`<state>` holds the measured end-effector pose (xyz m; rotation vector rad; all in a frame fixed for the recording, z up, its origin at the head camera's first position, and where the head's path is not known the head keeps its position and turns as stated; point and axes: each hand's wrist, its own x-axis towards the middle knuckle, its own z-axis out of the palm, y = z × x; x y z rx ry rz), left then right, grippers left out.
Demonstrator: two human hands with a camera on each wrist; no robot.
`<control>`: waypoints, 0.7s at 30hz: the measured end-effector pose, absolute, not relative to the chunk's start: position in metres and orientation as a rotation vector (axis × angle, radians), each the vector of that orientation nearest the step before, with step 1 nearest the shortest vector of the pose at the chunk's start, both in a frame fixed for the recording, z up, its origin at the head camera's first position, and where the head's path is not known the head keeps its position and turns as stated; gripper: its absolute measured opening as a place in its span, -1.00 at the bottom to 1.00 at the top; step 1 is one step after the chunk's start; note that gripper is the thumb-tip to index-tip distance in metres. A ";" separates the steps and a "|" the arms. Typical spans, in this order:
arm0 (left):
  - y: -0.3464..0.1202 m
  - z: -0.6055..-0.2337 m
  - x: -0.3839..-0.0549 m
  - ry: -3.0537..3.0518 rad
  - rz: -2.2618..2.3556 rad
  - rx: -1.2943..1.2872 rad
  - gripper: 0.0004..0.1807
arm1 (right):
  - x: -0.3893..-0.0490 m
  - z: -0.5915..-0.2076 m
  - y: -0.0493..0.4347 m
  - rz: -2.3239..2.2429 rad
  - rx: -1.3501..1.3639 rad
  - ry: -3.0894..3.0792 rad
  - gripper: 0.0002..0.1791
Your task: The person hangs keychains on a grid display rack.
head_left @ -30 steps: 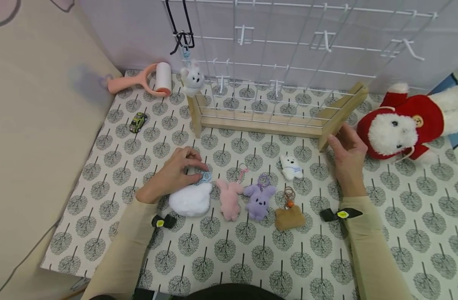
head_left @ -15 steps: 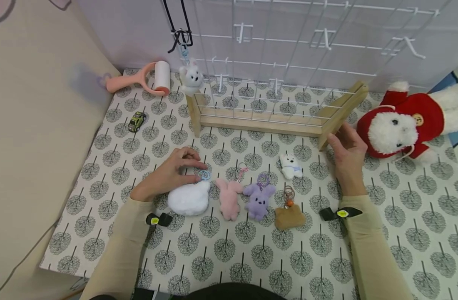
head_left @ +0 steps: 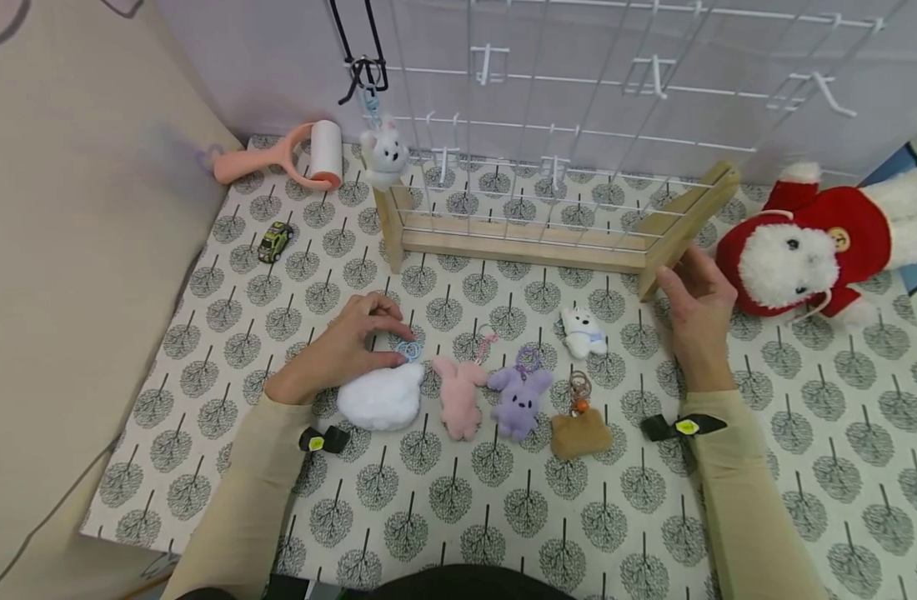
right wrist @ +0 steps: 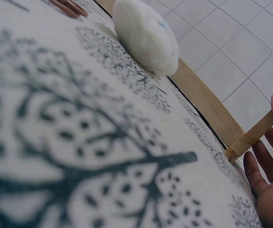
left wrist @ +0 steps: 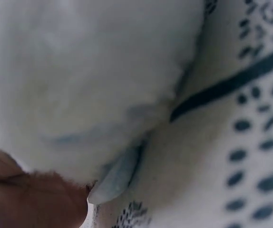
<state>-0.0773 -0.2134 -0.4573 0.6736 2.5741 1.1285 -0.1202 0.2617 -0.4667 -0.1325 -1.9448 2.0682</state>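
My left hand is beside a white plush keychain, thumb and index finger spread around its light blue ring with a gap between the tips. In the left wrist view the white plush fills the upper left, with part of the hand below. My right hand holds the wooden foot of the wire rack; the right wrist view has the thumb and fingers on opposite sides of that foot. A pink rabbit keychain and a purple one lie beside the white plush.
A brown plush keychain and small white bear lie farther right. Another white bear hangs from a black hook. A lint roller, toy car and red-hooded plush stand around the wire grid.
My left hand has drawn back slightly to the left, its thumb now a little farther from the blue ring. The right hand keeps its hold on the rack foot.
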 end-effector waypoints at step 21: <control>-0.222 -0.460 -0.077 2.474 1.230 0.633 -0.60 | -0.121 -0.468 0.263 2.095 -0.106 -1.912 -0.44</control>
